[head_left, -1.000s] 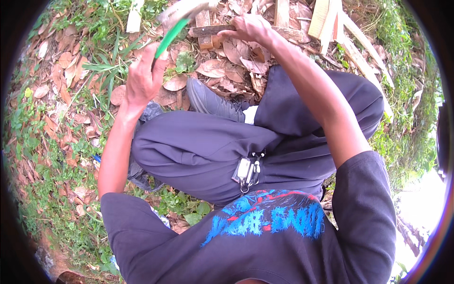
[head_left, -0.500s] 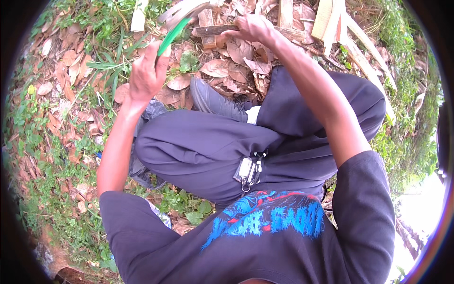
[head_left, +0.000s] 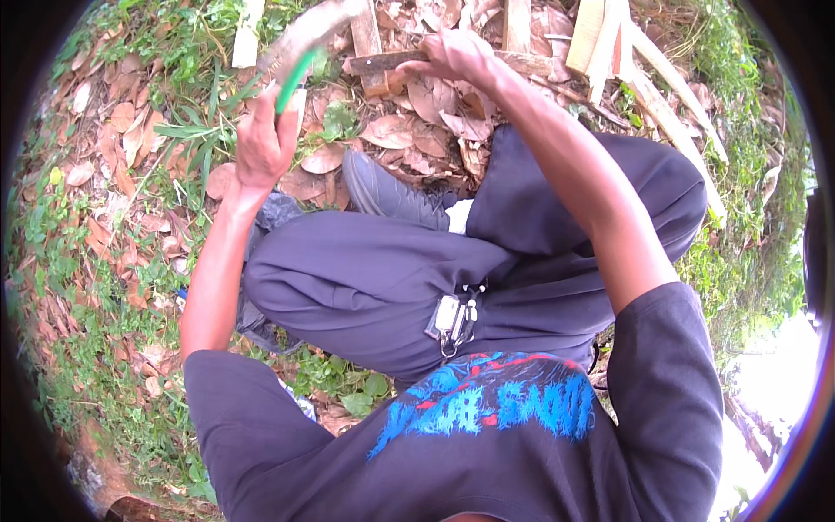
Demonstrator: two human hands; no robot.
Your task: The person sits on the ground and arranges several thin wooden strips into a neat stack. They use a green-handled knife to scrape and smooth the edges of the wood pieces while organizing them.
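My left hand (head_left: pixel 265 143), at the upper left, is closed around the green handle (head_left: pixel 296 81) of what looks like a hand saw. Its greyish blade (head_left: pixel 311 33) is smeared by motion and reaches up and right toward the wood. My right hand (head_left: pixel 457 56) is wrapped over a dark, narrow wooden slat (head_left: pixel 383 62), its thumb along the near edge. The slat lies crosswise over a paler upright wood strip (head_left: pixel 367 39) near its left end. Blade and slat appear apart here, though blur hides the blade's exact edge.
Dry leaves (head_left: pixel 391 132) and green weeds cover the ground. Light wooden strips (head_left: pixel 600 48) lie in a heap at the upper right, another wood piece (head_left: pixel 249 35) at upper left. My folded legs and dark shoe (head_left: pixel 391 187) are just below the slat.
My left hand and the green handle have shifted slightly left and down, and the blade has swung left. My right hand still holds the slat; the whole view has drifted a little.
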